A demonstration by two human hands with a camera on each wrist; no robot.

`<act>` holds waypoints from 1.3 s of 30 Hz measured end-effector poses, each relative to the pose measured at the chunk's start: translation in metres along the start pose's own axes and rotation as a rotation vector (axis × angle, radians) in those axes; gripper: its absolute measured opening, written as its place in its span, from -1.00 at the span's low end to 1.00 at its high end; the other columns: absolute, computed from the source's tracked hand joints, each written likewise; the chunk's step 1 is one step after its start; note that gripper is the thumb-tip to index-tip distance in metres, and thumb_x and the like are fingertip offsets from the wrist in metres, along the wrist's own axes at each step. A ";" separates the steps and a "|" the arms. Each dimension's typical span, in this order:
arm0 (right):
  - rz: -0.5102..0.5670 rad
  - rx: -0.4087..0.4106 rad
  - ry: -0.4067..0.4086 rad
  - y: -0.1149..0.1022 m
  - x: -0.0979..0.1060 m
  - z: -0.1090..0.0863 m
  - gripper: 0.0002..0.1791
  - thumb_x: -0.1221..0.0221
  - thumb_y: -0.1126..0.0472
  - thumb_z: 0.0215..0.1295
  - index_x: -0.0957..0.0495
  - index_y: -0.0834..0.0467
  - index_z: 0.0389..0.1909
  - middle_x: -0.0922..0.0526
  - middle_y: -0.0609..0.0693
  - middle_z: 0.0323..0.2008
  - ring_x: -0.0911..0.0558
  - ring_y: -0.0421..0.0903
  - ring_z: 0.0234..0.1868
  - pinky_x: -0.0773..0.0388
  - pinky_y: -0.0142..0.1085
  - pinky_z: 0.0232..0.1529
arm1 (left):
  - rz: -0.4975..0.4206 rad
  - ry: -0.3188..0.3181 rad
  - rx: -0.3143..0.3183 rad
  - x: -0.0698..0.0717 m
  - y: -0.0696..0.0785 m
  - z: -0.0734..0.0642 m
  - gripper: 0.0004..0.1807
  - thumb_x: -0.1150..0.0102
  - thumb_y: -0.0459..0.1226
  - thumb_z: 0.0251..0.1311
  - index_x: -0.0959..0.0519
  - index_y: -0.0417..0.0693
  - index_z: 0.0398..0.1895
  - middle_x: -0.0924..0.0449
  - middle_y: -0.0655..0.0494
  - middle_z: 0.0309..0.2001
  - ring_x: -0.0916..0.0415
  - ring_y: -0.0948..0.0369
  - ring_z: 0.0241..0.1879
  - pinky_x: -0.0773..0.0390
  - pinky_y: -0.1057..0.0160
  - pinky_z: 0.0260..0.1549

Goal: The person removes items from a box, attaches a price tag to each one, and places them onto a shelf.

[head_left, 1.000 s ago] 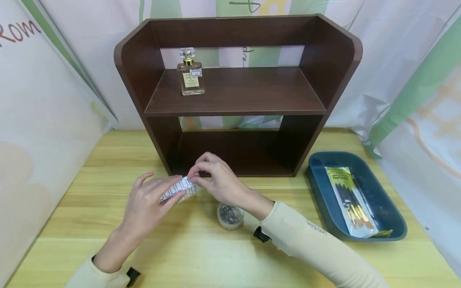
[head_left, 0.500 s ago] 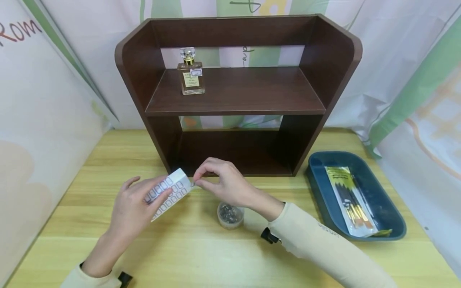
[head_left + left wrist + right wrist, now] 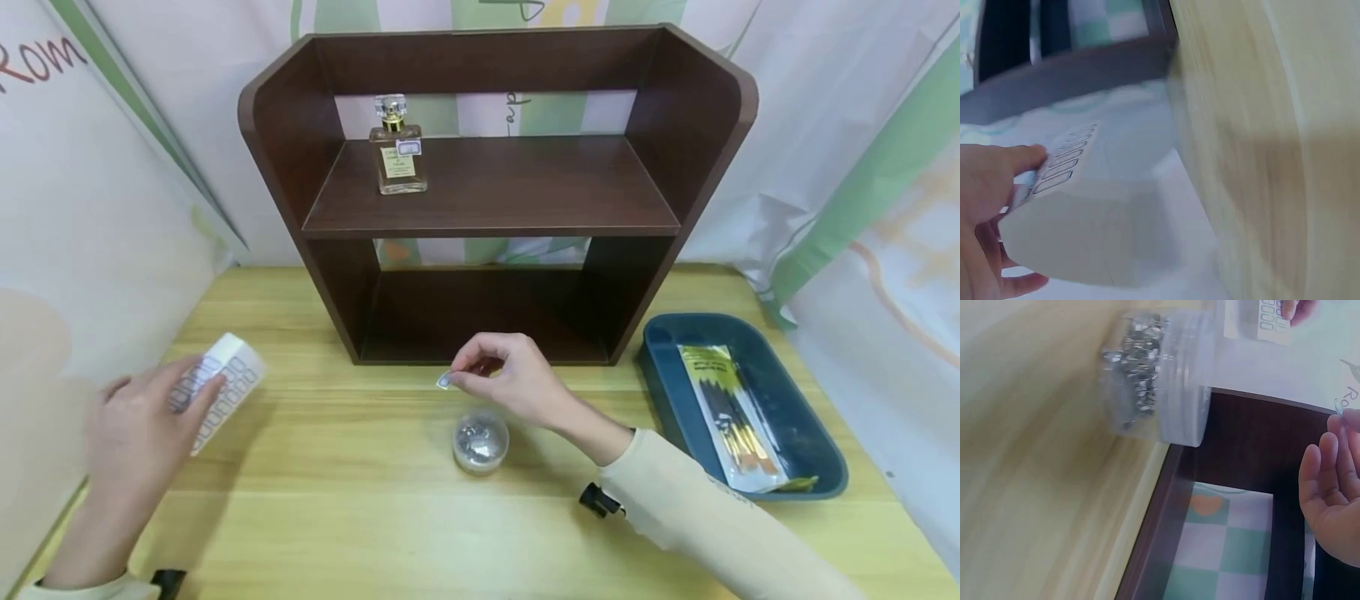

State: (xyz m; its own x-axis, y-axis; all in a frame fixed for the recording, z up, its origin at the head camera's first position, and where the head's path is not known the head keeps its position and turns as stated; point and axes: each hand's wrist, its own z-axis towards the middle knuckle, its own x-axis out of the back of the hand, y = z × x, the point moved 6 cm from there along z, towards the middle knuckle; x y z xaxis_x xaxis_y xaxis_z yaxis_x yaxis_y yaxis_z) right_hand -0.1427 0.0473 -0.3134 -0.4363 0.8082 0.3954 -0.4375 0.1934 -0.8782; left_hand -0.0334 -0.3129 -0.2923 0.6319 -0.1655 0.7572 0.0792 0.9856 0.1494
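Fingers of the right hand (image 3: pixel 517 379) pinch one tiny sticker (image 3: pixel 444 381) by its edge, with thumb and pointer finger pressed close. The sticker is white with a blue line round it, and it is up in the air in front of the dark brown shelf (image 3: pixel 540 187). In the right wrist view the other fingers curl loosely behind.

Off to the left, well apart from it, the left hand (image 3: pixel 138 442) holds a sheet of stickers (image 3: pixel 236 371) between thumb and fingers. The sheet tilts and bends a little over the table (image 3: pixel 337 533) — rows of small blue boxes show on it. This hand is blurry in the head view.

Near the right hand, a round clear tub (image 3: pixel 477 469) stands on the table with shiny silver bits (image 3: pixel 1141 369) inside. A perfume bottle (image 3: pixel 399 171) stands upright on the upper board of the shelf, near its left side, with a small blue-edged tag (image 3: pixel 408 147) on its front. On the right side of the table sits a blue tray (image 3: pixel 671 400) — a pack of brushes (image 3: pixel 731 417) lies in it.
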 end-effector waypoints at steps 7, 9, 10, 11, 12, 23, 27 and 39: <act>-0.001 -0.081 0.014 0.014 0.005 -0.013 -0.89 -0.42 0.35 0.17 -0.67 0.12 -0.42 -0.69 -0.07 -0.44 -0.64 -0.11 -0.39 -0.65 -0.32 -0.40 | 0.098 -0.152 0.042 -0.012 -0.027 -0.015 -0.54 -0.47 -0.20 0.04 -0.62 -0.35 -0.08 -0.62 -0.46 -0.23 -0.57 -0.31 -0.53 -0.44 -0.19 -0.68; 0.003 -0.090 0.010 0.017 0.006 -0.015 -0.88 -0.42 0.35 0.17 -0.67 0.12 -0.42 -0.69 -0.07 -0.44 -0.64 -0.10 -0.38 -0.65 -0.33 -0.41 | 0.083 -0.227 0.078 -0.021 -0.028 -0.019 -0.53 -0.44 -0.15 0.10 -0.62 -0.33 -0.06 -0.62 -0.47 -0.20 -0.57 -0.32 -0.52 -0.36 -0.09 -0.81; 0.002 -0.095 0.008 0.018 0.007 -0.016 -0.88 -0.42 0.35 0.17 -0.67 0.11 -0.42 -0.69 -0.07 -0.44 -0.64 -0.09 -0.38 -0.65 -0.34 -0.41 | 0.077 -0.268 0.105 -0.025 -0.027 -0.021 -0.53 -0.43 -0.12 0.13 -0.62 -0.32 -0.05 -0.62 -0.47 -0.19 -0.58 -0.31 -0.51 -0.35 -0.05 -0.82; -0.002 -0.097 0.006 0.019 0.008 -0.018 -0.88 -0.42 0.35 0.17 -0.67 0.11 -0.42 -0.69 -0.07 -0.44 -0.64 -0.09 -0.37 -0.64 -0.34 -0.41 | 0.074 -0.308 0.127 -0.029 -0.026 -0.023 -0.51 -0.41 -0.09 0.16 -0.62 -0.32 -0.04 -0.62 -0.47 -0.18 -0.58 -0.30 -0.52 -0.34 -0.02 -0.83; -0.006 -0.099 0.005 0.020 0.009 -0.019 -0.89 -0.42 0.34 0.17 -0.67 0.11 -0.42 -0.69 -0.07 -0.43 -0.64 -0.09 -0.37 -0.64 -0.33 -0.40 | 0.074 -0.338 0.138 -0.032 -0.024 -0.025 -0.50 -0.40 -0.06 0.17 -0.62 -0.31 -0.03 -0.62 -0.46 -0.17 -0.58 -0.26 -0.54 -0.32 0.03 -0.84; -0.002 -0.123 -0.011 0.028 0.015 -0.028 -0.93 -0.39 0.34 0.20 -0.68 0.17 -0.37 -0.71 -0.07 -0.41 -0.65 -0.08 -0.32 -0.58 -0.31 -0.32 | 0.048 -0.581 0.224 -0.066 -0.001 -0.038 -0.46 -0.29 0.05 0.25 -0.63 -0.26 0.00 -0.67 -0.34 -0.23 -0.58 -0.12 -0.52 -0.41 0.02 -0.76; 0.023 -0.142 -0.021 0.028 0.016 -0.031 -0.94 -0.38 0.34 0.22 -0.67 0.22 -0.35 -0.71 -0.04 -0.39 -0.65 -0.06 -0.32 -0.61 -0.32 -0.36 | 0.057 -0.615 0.222 -0.073 -0.003 -0.039 -0.49 -0.31 0.01 0.24 -0.63 -0.27 -0.01 -0.66 -0.37 -0.18 -0.61 -0.26 -0.42 -0.48 -0.09 -0.70; 0.087 -0.249 -0.015 0.039 0.016 -0.041 -0.94 -0.36 0.37 0.22 -0.66 0.25 -0.35 -0.70 0.05 -0.40 -0.64 -0.02 -0.43 -0.69 -0.15 -0.49 | 0.035 -0.636 0.190 -0.084 -0.008 -0.039 -0.51 -0.33 -0.07 0.21 -0.61 -0.29 0.02 -0.63 -0.39 -0.09 -0.60 -0.32 -0.28 -0.56 -0.18 -0.56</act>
State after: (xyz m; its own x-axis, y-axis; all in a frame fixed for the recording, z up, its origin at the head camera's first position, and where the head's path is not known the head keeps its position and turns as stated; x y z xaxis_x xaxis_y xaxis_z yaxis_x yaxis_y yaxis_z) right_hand -0.1350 0.0905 -0.3524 -0.4763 0.8199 0.3177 -0.1918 0.2557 -0.9475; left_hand -0.0575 -0.3052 -0.3820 0.0493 -0.1792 0.9826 -0.1069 0.9772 0.1836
